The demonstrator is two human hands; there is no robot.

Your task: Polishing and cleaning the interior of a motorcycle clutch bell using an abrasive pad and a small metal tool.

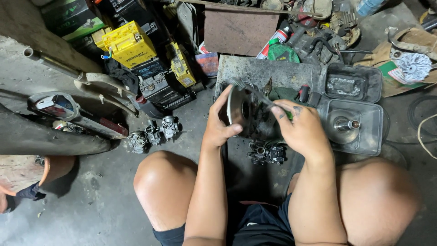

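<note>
Round metal engine part point(243, 116), greasy and disc-shaped, sits at the centre of the frame, held upright over a grimy metal plate point(264, 70) by a person seated low on a workshop floor, bare knees at the bottom of the frame. The left hand point(218, 127) cups the part's near rim, fingers curled behind it and thumb pressed to its edge. The right hand point(300, 130) pinches a thin metal tool point(255, 93) between thumb and fingers, its far end angled toward the upper left across the part's face.

Judging by the layout, the work looks mid-course: the part is off its machine and in hand, while a black tray point(364, 136) at the right of the frame holds a cone-shaped piece on a shaft point(343, 124), apparently set aside. Small carburettors lie on the floor, one group point(152, 134) at centre left, another point(266, 152) just below the hands. Nothing shows reassembly under way.

Yellow batteries point(129, 43) and dark ones crowd the upper left; a white finned wheel point(412, 66) rests on cardboard at upper right.

Where the tool's tip meets the part is blurred, and the part's inner face is largely hidden by the hands. Red-handled tools point(304, 93) behind the right hand are partly covered.
</note>
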